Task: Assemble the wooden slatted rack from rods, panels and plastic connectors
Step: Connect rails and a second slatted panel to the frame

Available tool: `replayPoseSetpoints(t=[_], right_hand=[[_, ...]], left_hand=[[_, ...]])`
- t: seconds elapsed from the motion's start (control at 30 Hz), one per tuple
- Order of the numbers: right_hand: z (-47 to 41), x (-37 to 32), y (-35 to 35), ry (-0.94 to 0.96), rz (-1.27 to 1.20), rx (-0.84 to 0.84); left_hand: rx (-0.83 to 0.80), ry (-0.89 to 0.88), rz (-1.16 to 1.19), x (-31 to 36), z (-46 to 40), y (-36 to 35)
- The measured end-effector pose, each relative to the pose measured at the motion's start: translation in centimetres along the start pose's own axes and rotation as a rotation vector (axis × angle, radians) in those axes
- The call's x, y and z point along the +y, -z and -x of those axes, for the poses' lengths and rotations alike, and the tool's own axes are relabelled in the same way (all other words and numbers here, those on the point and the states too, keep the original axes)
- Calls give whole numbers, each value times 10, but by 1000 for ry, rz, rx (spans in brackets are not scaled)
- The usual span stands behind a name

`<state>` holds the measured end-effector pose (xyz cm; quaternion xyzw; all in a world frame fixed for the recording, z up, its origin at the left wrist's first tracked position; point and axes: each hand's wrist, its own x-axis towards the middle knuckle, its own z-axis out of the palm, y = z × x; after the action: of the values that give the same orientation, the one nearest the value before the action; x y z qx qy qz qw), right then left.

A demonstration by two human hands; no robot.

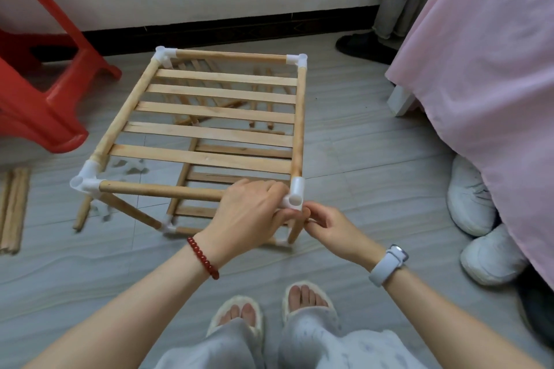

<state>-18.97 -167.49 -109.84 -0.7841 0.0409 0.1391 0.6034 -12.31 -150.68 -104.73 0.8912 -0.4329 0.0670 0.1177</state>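
Observation:
The wooden rack [209, 111] stands on the floor in front of me, its top slatted panel framed by rods with white plastic connectors at the corners. My left hand [248, 213] grips the near front rod right beside the near-right corner connector [295, 196]. My right hand [326, 226] pinches the upright rod [296, 231] just below that connector. A lower slatted panel [207, 186] shows through the top slats. The near-left connector [85, 184] has an open socket facing up.
A red plastic stool [45, 93] stands at the left. Spare rods [13, 210] lie on the floor at the far left, and more loose wooden pieces [260, 99] lie behind the rack. A pink-covered bed [479, 84] and white shoes [476, 219] are at the right.

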Motion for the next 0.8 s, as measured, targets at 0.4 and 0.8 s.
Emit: replayPoseSetpoints(t=[0.4,0.8], right_hand=[[2,4,-7,11,-66,76],[3,5,-9,0,-59,104]], left_hand=[[-64,2,18,8,-3,-2],[-64,-80,-34,10,3,-4]])
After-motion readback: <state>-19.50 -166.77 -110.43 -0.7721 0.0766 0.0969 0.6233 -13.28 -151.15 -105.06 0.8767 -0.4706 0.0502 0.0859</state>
